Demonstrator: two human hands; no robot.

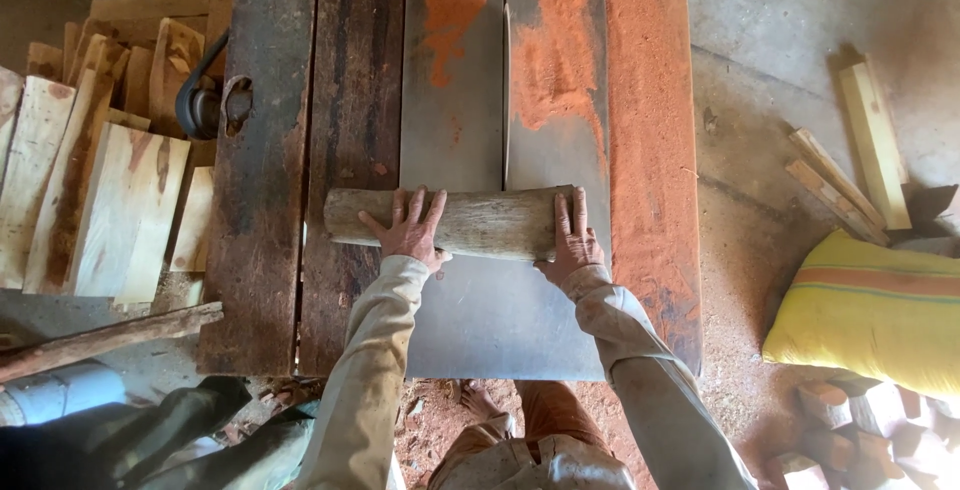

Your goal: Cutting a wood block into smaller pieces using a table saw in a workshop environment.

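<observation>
This is a rough woodworking shop or small sawmill. A saw blade (507, 60) stands in a slot of the metal plate (470, 320) set into the worn plank surface (265, 250), whose right edge is coated in reddish sawdust (650, 150). Sawn boards (110, 180) lean stacked past the left edge, and offcuts (850, 160) lie on the dusty concrete floor (800, 20) beyond the right edge.

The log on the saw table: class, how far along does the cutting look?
Done: cut boards are stacked left, and red sawdust coats the table. In hand: the left hand and right hand press the log crosswise at the blade slot. Left: the log looks whole and uncut.
</observation>
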